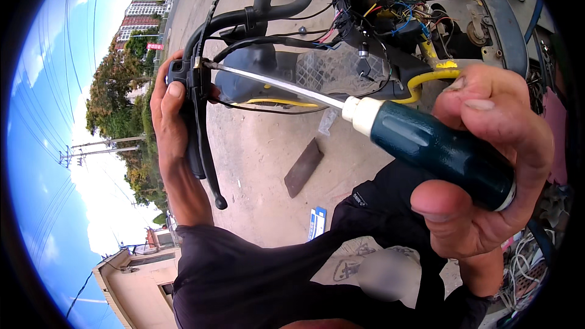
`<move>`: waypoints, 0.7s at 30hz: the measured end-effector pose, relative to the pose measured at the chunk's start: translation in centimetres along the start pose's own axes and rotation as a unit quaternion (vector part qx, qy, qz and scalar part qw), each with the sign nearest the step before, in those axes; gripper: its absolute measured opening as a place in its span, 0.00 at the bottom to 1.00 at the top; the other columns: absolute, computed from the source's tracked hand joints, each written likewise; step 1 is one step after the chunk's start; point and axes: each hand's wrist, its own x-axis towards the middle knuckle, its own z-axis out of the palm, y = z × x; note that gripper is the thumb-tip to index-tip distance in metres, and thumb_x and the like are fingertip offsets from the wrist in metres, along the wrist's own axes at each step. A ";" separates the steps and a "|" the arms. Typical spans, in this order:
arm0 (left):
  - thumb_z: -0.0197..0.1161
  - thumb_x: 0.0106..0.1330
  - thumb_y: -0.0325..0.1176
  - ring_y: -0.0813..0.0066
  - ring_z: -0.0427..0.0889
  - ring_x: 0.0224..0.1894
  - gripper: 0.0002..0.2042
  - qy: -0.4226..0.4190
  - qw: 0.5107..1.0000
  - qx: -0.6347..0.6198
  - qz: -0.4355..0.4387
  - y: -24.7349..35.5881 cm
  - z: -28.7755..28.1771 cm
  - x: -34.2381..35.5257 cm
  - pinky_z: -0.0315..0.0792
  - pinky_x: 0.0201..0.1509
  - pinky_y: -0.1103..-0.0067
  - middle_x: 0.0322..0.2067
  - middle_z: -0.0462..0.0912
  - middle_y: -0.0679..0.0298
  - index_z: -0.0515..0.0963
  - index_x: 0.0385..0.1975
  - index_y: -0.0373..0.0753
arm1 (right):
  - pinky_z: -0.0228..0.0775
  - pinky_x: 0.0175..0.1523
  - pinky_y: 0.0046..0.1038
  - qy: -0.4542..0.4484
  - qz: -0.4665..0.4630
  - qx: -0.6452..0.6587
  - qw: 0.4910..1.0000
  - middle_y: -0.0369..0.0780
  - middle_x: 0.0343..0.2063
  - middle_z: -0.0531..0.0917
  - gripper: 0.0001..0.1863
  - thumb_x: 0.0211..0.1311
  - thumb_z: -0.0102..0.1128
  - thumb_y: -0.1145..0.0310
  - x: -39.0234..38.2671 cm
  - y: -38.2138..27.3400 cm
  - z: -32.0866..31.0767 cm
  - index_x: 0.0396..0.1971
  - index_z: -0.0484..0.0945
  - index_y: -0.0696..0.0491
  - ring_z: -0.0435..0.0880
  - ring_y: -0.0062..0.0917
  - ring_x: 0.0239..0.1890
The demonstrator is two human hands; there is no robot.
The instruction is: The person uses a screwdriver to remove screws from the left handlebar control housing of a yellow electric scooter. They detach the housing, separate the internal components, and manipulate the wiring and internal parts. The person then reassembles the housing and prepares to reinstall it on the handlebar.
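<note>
Pavement (262,146), screwdriver (414,137), packet (317,222) with unclear lettering

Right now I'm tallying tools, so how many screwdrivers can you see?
1: the screwdriver in the right hand, its tip at the upper end of the lever. Others may be hidden in the clutter at lower right.
</note>
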 end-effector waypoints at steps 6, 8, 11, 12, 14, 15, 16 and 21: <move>0.67 0.66 0.56 0.66 0.87 0.36 0.40 0.008 1.000 0.015 -0.011 0.3 0.0 0.0 0.82 0.45 0.71 0.42 0.83 0.55 0.68 0.68 0.29 | 0.73 0.45 0.28 -0.151 0.150 -0.106 0.971 0.45 0.45 0.78 0.42 0.64 0.70 0.37 1.8 -4.2 -4.0 0.59 0.72 0.61 0.80 0.25 0.37; 0.67 0.67 0.56 0.66 0.87 0.36 0.40 0.010 1.000 0.016 -0.006 0.2 0.0 0.1 0.82 0.45 0.71 0.42 0.83 0.54 0.67 0.68 0.28 | 0.73 0.45 0.29 -0.095 0.187 -0.088 0.974 0.43 0.44 0.78 0.36 0.66 0.71 0.42 1.4 -4.0 -2.8 0.55 0.76 0.60 0.79 0.25 0.37; 0.67 0.67 0.56 0.66 0.87 0.36 0.41 0.016 1.000 0.022 -0.005 0.4 0.3 0.1 0.82 0.45 0.71 0.42 0.83 0.53 0.67 0.69 0.28 | 0.73 0.46 0.30 -0.132 0.272 -0.095 0.949 0.43 0.45 0.78 0.40 0.62 0.73 0.40 3.4 -5.0 -2.8 0.58 0.74 0.60 0.79 0.26 0.38; 0.66 0.67 0.56 0.66 0.87 0.36 0.41 0.017 1.000 0.023 -0.004 0.4 0.6 0.1 0.82 0.45 0.71 0.42 0.83 0.53 0.67 0.69 0.28 | 0.74 0.46 0.30 -0.152 0.197 -0.147 0.957 0.43 0.46 0.78 0.44 0.59 0.73 0.37 3.3 -4.2 -3.1 0.61 0.72 0.59 0.79 0.27 0.39; 0.66 0.67 0.56 0.65 0.87 0.37 0.42 0.035 0.998 0.042 -0.009 0.5 0.7 -0.1 0.82 0.45 0.71 0.43 0.83 0.52 0.66 0.70 0.27 | 0.75 0.46 0.31 -0.171 0.145 -0.176 0.959 0.43 0.46 0.78 0.50 0.57 0.70 0.32 3.0 -3.6 -3.3 0.65 0.70 0.59 0.80 0.28 0.41; 0.66 0.66 0.55 0.65 0.87 0.37 0.42 0.017 0.999 0.031 -0.007 0.2 0.1 0.0 0.82 0.44 0.71 0.43 0.83 0.52 0.65 0.70 0.27 | 0.76 0.47 0.31 -0.168 0.169 -0.154 0.959 0.44 0.46 0.79 0.52 0.58 0.67 0.29 3.0 -4.0 -3.4 0.66 0.69 0.60 0.81 0.29 0.42; 0.67 0.66 0.55 0.66 0.87 0.37 0.42 0.021 0.999 0.022 -0.009 0.2 0.1 0.0 0.82 0.44 0.72 0.43 0.83 0.52 0.65 0.71 0.27 | 0.76 0.48 0.31 -0.161 0.204 -0.115 0.959 0.44 0.46 0.79 0.49 0.62 0.65 0.31 2.9 -4.6 -3.5 0.65 0.69 0.60 0.82 0.29 0.43; 0.67 0.67 0.55 0.67 0.87 0.37 0.41 0.026 0.999 0.029 -0.010 0.5 0.3 -0.5 0.82 0.45 0.73 0.42 0.84 0.54 0.66 0.69 0.28 | 0.77 0.51 0.29 -0.182 0.011 -0.153 0.971 0.47 0.50 0.78 0.31 0.70 0.66 0.45 2.7 -2.5 -3.1 0.55 0.76 0.60 0.82 0.29 0.43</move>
